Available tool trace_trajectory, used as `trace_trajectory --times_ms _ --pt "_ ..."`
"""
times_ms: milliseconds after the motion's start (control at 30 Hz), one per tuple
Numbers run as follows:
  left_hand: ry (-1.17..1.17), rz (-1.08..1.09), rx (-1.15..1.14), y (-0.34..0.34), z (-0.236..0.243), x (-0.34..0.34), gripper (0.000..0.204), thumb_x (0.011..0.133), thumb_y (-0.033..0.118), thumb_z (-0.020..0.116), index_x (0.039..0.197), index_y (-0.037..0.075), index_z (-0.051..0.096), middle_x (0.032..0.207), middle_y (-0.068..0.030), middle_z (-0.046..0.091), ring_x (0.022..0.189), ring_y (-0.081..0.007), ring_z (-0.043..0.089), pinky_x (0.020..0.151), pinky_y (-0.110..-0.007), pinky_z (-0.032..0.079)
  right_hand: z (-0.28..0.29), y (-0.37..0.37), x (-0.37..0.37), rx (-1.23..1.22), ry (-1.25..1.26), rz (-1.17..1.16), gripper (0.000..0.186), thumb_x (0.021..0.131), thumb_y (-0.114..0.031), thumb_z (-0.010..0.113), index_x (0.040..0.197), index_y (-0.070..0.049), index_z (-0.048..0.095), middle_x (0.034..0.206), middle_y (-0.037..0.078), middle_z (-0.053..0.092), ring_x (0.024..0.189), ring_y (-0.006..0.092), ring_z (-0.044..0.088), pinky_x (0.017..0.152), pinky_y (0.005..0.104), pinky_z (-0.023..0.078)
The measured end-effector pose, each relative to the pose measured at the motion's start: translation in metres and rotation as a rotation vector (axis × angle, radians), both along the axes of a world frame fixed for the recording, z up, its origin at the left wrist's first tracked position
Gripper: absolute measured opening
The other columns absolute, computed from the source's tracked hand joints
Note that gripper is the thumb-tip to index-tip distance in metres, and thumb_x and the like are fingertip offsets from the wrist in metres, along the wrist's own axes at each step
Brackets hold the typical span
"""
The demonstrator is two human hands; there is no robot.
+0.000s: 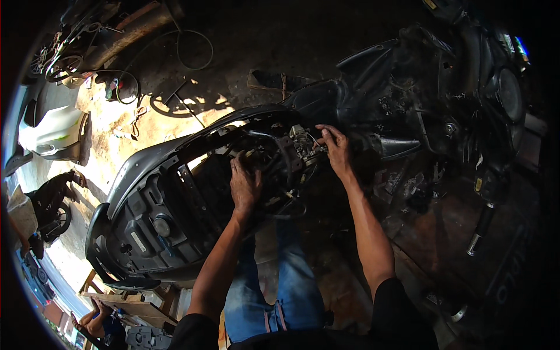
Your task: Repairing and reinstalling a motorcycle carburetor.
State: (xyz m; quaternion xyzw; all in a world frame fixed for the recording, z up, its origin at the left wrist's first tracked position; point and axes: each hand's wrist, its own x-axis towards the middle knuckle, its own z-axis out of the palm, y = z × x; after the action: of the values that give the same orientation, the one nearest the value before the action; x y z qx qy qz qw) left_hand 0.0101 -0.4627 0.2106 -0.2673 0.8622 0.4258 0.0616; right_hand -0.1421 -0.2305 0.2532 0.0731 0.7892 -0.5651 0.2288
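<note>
A dark scooter (175, 192) with its seat and side panels removed stands across the middle of the head view, its open frame showing wiring and engine parts. My left hand (244, 185) reaches down into the open engine bay and presses on a dark part there; what the fingers grip is hidden. My right hand (335, 149) is a little to the right, fingers curled on a small metal engine part (304, 146) with thin wires. My legs in blue jeans (280, 280) are below.
A white body panel (49, 131) lies at the left. Cables and tools (125, 87) are scattered on the sunlit ground behind. Wooden boards (128, 303) and another person's hand (96, 315) are at the lower left. Dark scooter parts (484, 99) fill the right side.
</note>
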Motion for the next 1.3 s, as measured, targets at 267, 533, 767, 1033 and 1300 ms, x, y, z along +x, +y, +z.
trace_trajectory --times_ms 267,533,767,1033,1300 --pt "-0.008 0.022 -0.014 0.002 0.009 -0.004 0.059 0.088 0.009 0.066 0.142 0.006 0.042 0.136 -0.0275 0.050 0.119 -0.0512 0.056 0.097 -0.054 0.052 -0.010 0.007 0.017 -0.007 0.084 -0.086 0.036 0.106 -0.037 0.057 0.117 -0.007 0.073 0.075 0.000 0.070 0.050 -0.0008 0.034 0.046 0.0217 0.024" --pt "0.002 -0.085 -0.096 0.001 -0.007 0.000 0.058 0.090 0.017 0.066 0.140 -0.001 0.042 0.142 -0.0348 0.047 0.113 -0.0527 0.060 0.093 -0.053 0.054 0.007 0.022 0.016 -0.045 -0.127 -0.324 0.053 0.107 -0.055 0.043 0.125 -0.013 0.070 0.080 0.002 0.071 0.061 0.0018 0.050 0.051 0.0191 0.027" --pt "0.004 -0.144 -0.153 0.002 -0.008 -0.001 0.056 0.091 0.017 0.064 0.138 -0.004 0.043 0.140 -0.0356 0.049 0.111 -0.0525 0.060 0.092 -0.053 0.054 0.012 0.012 0.025 -0.158 -0.210 -0.386 0.061 0.106 -0.062 0.036 0.135 -0.015 0.063 0.093 0.005 0.073 0.073 0.0064 0.057 0.058 0.0217 0.038" --pt "-0.037 -0.112 -0.119 0.004 -0.004 -0.003 0.053 0.092 0.018 0.063 0.136 -0.005 0.044 0.137 -0.0368 0.051 0.110 -0.0530 0.061 0.092 -0.053 0.053 0.005 0.010 0.033 -0.284 -0.182 -0.409 0.056 0.108 -0.051 0.045 0.131 -0.003 0.063 0.089 0.010 0.071 0.059 0.0041 0.045 0.051 0.0206 0.031" --pt "-0.086 -0.065 -0.150 0.000 -0.008 0.004 0.062 0.092 0.022 0.065 0.142 -0.008 0.043 0.141 -0.0342 0.050 0.123 -0.0489 0.056 0.103 -0.049 0.049 -0.002 0.005 0.023 0.000 -0.231 -0.164 0.032 0.098 -0.035 0.069 0.111 -0.007 0.077 0.083 -0.009 0.062 0.065 -0.0014 0.040 0.053 0.0216 0.025"
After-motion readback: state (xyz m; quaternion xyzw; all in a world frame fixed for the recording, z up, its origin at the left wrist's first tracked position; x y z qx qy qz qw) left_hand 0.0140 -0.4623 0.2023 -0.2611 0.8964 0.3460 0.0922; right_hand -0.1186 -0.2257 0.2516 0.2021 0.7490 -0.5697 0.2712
